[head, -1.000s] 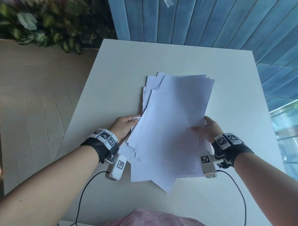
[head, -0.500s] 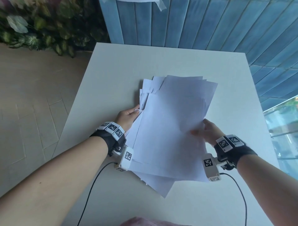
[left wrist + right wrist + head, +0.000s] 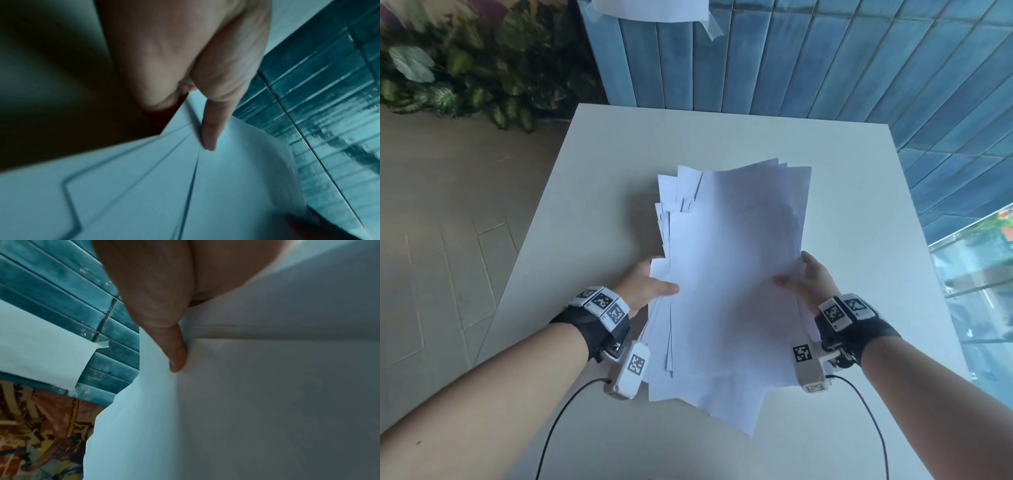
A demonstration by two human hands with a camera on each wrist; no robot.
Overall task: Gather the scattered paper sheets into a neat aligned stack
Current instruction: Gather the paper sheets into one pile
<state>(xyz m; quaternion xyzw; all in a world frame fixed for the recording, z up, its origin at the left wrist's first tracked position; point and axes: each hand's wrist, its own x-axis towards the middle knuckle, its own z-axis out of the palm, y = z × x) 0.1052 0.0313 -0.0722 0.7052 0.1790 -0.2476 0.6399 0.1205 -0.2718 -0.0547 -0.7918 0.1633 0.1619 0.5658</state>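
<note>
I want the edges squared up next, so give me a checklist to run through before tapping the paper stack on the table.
1. Left hand holds the left edge of the paper stack, thumb on top: ok.
2. Right hand holds the right edge, thumb on top: ok.
3. All sheets gathered between both hands: ok; none lies loose on the table.
4. Edges aligned: not ok; corners fan out at the far left and the near end.
5. Stack lifted off the table: cannot tell.
6. Grip under the sheets: cannot tell; the fingers are hidden.
</note>
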